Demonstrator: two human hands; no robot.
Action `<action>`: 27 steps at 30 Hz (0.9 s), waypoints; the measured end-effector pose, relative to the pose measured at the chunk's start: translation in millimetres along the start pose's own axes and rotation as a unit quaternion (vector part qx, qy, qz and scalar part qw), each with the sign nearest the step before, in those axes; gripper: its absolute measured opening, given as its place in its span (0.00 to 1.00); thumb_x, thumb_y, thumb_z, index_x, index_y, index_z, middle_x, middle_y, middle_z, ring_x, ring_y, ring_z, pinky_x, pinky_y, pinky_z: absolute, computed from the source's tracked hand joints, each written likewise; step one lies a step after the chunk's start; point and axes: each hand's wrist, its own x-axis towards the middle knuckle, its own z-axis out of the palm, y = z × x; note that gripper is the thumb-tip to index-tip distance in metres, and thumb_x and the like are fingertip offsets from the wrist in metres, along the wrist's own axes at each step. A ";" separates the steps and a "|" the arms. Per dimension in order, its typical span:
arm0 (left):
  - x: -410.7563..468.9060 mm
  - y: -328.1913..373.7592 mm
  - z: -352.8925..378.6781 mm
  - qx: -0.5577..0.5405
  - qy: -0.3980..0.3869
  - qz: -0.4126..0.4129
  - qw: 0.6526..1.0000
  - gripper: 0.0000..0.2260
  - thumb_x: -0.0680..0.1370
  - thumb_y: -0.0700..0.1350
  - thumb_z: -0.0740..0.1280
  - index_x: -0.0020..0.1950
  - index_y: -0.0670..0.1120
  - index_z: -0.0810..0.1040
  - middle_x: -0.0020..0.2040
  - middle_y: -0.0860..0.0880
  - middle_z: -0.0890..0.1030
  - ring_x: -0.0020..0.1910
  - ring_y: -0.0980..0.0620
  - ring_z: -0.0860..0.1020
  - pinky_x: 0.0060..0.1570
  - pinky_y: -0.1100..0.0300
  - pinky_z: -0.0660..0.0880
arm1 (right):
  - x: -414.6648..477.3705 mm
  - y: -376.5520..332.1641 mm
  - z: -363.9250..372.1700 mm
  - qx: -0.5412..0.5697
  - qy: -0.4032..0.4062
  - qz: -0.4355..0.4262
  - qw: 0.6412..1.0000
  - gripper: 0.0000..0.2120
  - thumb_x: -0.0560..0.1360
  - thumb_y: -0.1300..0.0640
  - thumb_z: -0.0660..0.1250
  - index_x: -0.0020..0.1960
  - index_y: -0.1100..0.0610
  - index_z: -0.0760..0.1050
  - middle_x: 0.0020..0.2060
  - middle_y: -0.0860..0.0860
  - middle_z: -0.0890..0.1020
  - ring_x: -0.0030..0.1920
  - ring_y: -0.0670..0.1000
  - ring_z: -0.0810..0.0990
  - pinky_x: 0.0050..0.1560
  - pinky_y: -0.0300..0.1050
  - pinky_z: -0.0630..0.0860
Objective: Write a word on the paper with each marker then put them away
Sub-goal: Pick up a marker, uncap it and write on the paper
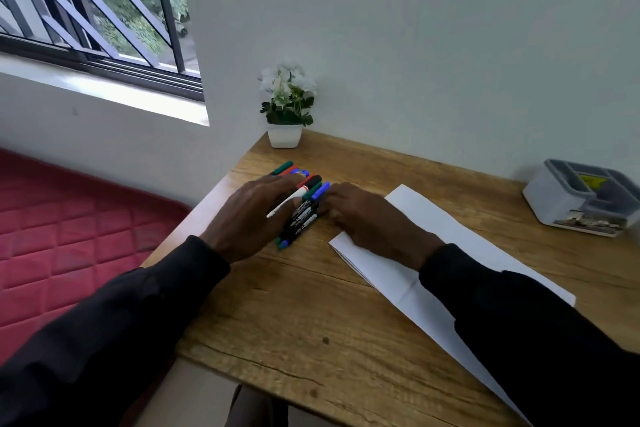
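Surface (311,322): wood grain, matt, cracked and knotted. Markers (304,211) between left grip (256,211) and right grip (367,218): smooth plastic, slight sheen. Paper (426,218) under right grip: smooth, matt, creased. Box (554,191) right of right grip: grey plastic, smooth. Sleeves (138,322): dark matt cloth.

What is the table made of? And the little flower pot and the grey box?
The table looks like wood or a wood-look board with a matte finish: brown grain lines and dark knots show. The flower pot is smooth and white, plastic or ceramic; I cannot tell which. The grey box looks like moulded plastic, with thin walls dividing its compartments.
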 end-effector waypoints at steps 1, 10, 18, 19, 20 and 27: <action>3.6 -1.6 0.7 -0.008 0.005 0.001 1.000 0.18 0.80 0.46 0.64 0.71 0.49 0.72 0.66 0.48 0.78 0.63 0.52 0.77 0.58 0.52 0.77 | 1.4 2.5 2.2 0.003 0.006 -0.002 1.000 0.19 0.76 0.73 0.66 0.64 0.61 0.79 0.66 0.59 0.79 0.65 0.61 0.78 0.57 0.59 0.81; 20.0 -9.8 6.5 -0.026 0.022 0.007 0.999 0.18 0.79 0.38 0.65 0.69 0.48 0.75 0.65 0.49 0.78 0.63 0.52 0.77 0.58 0.51 0.78 | 0.7 20.4 3.4 -0.037 0.041 -0.037 0.998 0.15 0.75 0.74 0.67 0.56 0.58 0.79 0.57 0.56 0.80 0.56 0.54 0.75 0.52 0.50 0.76; 54.2 21.8 21.3 -0.242 -0.017 -0.061 0.968 0.16 0.77 0.42 0.70 0.65 0.49 0.78 0.62 0.55 0.80 0.58 0.67 0.77 0.57 0.70 0.74 | -39.3 26.8 -24.8 0.353 0.263 0.201 0.875 0.05 0.82 0.66 0.66 0.57 0.60 0.78 0.46 0.53 0.83 0.42 0.46 0.83 0.45 0.36 0.78; 58.9 29.1 24.4 -0.258 -0.044 -0.052 0.964 0.16 0.77 0.43 0.70 0.65 0.49 0.79 0.61 0.56 0.81 0.58 0.67 0.78 0.56 0.70 0.74 | -44.1 23.8 -26.0 0.393 0.282 0.218 0.848 0.05 0.81 0.67 0.68 0.55 0.62 0.79 0.46 0.55 0.85 0.42 0.48 0.85 0.46 0.37 0.79; 63.1 36.0 27.8 -0.266 -0.066 -0.040 0.961 0.15 0.77 0.44 0.71 0.64 0.49 0.80 0.60 0.56 0.81 0.57 0.66 0.79 0.55 0.68 0.75 | -48.6 21.2 -26.5 0.432 0.298 0.228 0.820 0.05 0.80 0.68 0.70 0.55 0.64 0.80 0.46 0.58 0.86 0.44 0.51 0.87 0.47 0.39 0.81; 74.9 51.7 47.9 -0.282 -0.100 -0.019 0.954 0.12 0.73 0.42 0.74 0.56 0.45 0.84 0.45 0.51 0.86 0.41 0.55 0.84 0.44 0.62 0.80 | -68.4 13.2 -25.5 0.560 0.323 0.229 0.728 0.03 0.77 0.68 0.73 0.50 0.66 0.80 0.39 0.62 0.85 0.39 0.59 0.85 0.43 0.52 0.83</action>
